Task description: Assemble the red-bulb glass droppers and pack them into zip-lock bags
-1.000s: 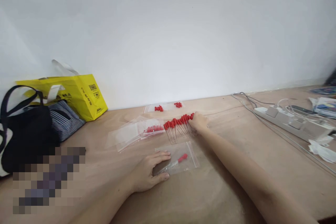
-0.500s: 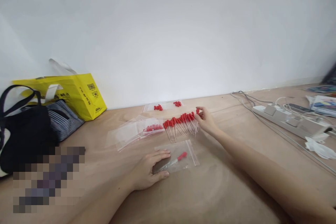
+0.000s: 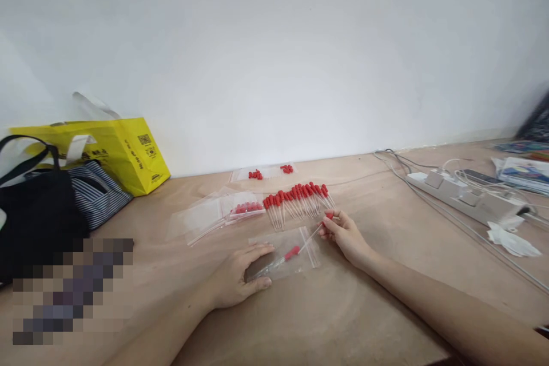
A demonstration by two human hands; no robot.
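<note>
No word or number can be made out. At nine o'clock, the glossy yellow carrier bag (image 3: 148, 168) bears a black square code (image 3: 144, 139) like a QR code, a small round emblem (image 3: 151, 151) below it, and a slanting line of black print, too small to read. Its broad side carries larger dark characters (image 3: 99, 152), blurred and partly covered.

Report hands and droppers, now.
Right hand: gripping red-topped dropper, tip over bag. Left hand: resting on bag. No obstruction visible between dropper and bag.
</note>
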